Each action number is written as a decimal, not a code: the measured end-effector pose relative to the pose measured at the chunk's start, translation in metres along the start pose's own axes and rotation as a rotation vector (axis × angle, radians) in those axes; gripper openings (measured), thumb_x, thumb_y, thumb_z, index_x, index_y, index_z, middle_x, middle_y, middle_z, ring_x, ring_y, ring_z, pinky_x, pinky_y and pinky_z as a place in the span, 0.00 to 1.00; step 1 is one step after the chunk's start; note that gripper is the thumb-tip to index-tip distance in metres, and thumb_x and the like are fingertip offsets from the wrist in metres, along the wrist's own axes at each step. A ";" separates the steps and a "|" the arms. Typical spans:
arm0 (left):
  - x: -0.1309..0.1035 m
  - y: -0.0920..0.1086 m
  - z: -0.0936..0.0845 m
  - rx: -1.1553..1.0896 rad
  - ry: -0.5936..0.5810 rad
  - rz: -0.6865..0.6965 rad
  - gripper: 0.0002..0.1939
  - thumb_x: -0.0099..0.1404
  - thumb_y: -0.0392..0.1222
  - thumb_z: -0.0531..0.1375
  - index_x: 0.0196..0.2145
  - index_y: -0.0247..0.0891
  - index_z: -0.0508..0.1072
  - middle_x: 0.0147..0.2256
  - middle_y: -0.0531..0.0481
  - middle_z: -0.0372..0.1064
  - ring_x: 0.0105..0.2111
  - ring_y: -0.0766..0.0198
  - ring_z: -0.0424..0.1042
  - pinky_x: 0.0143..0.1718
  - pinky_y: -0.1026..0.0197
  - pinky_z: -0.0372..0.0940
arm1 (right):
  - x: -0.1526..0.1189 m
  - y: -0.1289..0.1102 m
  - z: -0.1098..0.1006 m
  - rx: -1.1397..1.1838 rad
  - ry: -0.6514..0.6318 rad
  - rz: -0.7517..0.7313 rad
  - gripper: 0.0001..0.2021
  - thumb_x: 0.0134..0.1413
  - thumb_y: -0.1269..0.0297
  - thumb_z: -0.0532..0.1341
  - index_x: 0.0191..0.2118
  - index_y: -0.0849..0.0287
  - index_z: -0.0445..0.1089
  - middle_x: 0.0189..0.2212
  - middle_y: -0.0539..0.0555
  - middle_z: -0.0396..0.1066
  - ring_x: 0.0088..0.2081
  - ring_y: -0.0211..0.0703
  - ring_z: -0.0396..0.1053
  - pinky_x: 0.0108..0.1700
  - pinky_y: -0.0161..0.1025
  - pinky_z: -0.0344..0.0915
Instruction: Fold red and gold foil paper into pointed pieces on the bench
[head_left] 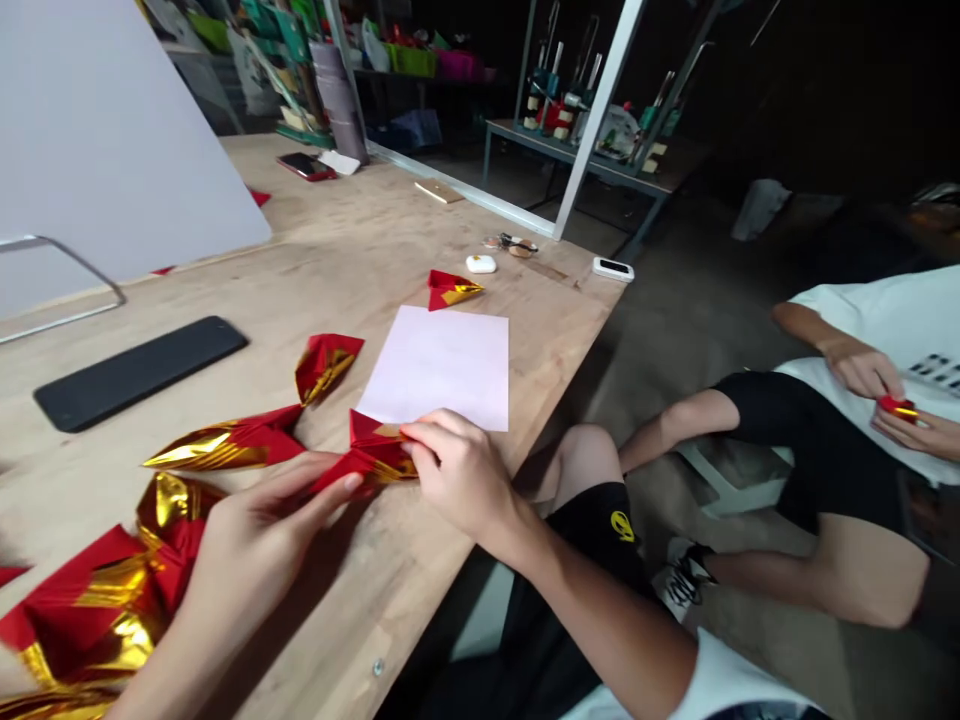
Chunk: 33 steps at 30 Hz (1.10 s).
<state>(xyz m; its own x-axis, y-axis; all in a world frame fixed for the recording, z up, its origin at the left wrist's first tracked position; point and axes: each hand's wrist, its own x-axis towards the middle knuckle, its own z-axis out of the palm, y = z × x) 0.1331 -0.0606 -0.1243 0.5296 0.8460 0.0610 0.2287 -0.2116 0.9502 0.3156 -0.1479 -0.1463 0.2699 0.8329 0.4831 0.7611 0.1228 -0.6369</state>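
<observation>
Between my two hands, just above the wooden table, is a folded red and gold foil paper piece. My left hand pinches its left end, thumb on the near side. The fingers of my right hand are closed on its right end, with the fingertips partly hidden. A white sheet lies flat just beyond my right hand. Other folded foil pieces lie close by: a long pointed one, an upright one, a small one past the sheet, and a heap beside my left forearm.
A dark phone-like slab lies to the left, near a large white board. Toward the back are another phone, a bottle, a white case and a metal frame post. A seated person holds a small red piece.
</observation>
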 end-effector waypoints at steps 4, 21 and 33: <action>-0.005 0.007 0.006 -0.001 0.016 -0.017 0.10 0.58 0.50 0.72 0.36 0.45 0.85 0.38 0.51 0.81 0.39 0.55 0.76 0.47 0.58 0.68 | -0.003 0.002 -0.001 -0.005 0.037 -0.001 0.12 0.66 0.74 0.56 0.44 0.62 0.78 0.37 0.57 0.78 0.41 0.43 0.77 0.46 0.38 0.73; -0.011 -0.001 0.019 -0.229 0.106 -0.019 0.05 0.61 0.42 0.72 0.37 0.45 0.85 0.38 0.51 0.80 0.39 0.60 0.77 0.44 0.59 0.72 | 0.000 0.010 -0.002 0.419 0.055 0.210 0.06 0.62 0.66 0.63 0.33 0.60 0.75 0.30 0.50 0.75 0.30 0.37 0.71 0.35 0.34 0.67; -0.011 -0.005 0.016 -0.181 0.064 0.115 0.07 0.63 0.38 0.70 0.40 0.46 0.85 0.39 0.51 0.79 0.40 0.61 0.75 0.45 0.60 0.69 | 0.009 0.013 -0.004 0.637 -0.162 0.367 0.04 0.55 0.64 0.64 0.33 0.60 0.72 0.30 0.50 0.75 0.31 0.40 0.72 0.34 0.37 0.67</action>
<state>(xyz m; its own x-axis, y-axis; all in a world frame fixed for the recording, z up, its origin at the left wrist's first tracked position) 0.1391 -0.0768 -0.1344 0.4899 0.8518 0.1856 0.0164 -0.2218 0.9750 0.3303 -0.1412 -0.1483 0.3129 0.9434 0.1102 0.1371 0.0699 -0.9881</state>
